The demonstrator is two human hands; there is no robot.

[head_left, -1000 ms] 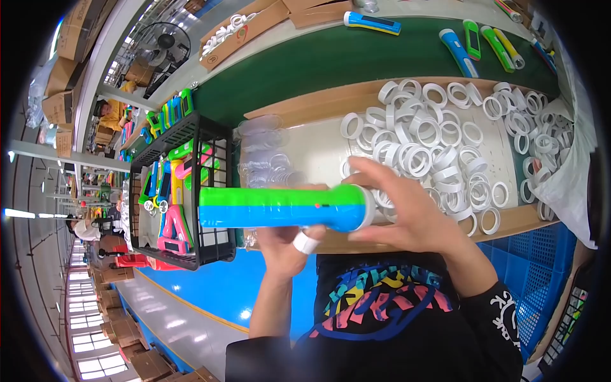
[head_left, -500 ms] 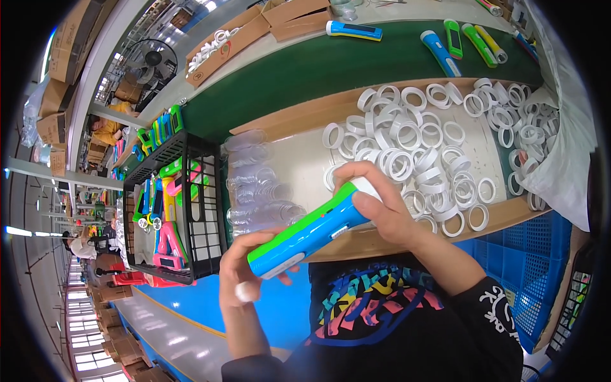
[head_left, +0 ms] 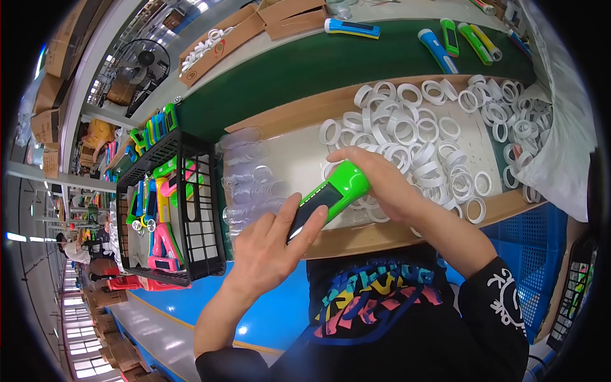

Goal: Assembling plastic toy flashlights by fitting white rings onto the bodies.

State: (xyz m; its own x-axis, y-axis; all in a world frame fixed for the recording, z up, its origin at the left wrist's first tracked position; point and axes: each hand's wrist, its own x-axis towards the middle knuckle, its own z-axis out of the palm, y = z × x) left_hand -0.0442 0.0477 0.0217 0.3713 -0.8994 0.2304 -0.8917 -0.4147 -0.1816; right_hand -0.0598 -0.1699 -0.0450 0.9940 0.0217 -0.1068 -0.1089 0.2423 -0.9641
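Note:
My left hand (head_left: 267,251) grips a green flashlight (head_left: 349,183) by its lower end, thumb and forefinger lying along the dark panel on its upper side. My right hand (head_left: 385,181) is wrapped around the wider head end, hiding its rim; some of those fingers are out of sight behind it. The flashlight is held tilted above the front of a shallow cardboard tray (head_left: 356,245). Loose white rings (head_left: 407,130) are heaped in the tray to the right of my hands. Clear discs (head_left: 245,194) lie in overlapping rows at its left.
At the left stands a black basket (head_left: 207,254) holding colourful flashlights. Several more flashlights (head_left: 436,51) lie on the green surface (head_left: 286,76) at the back. A box of white parts (head_left: 207,57) sits far left, a white plastic bag (head_left: 566,140) at the right, and a blue crate (head_left: 528,254) below it.
The flashlight has been rolled over: its blue side faced up before, and now the green side with the dark panel does. My left hand has come from beneath onto its top.

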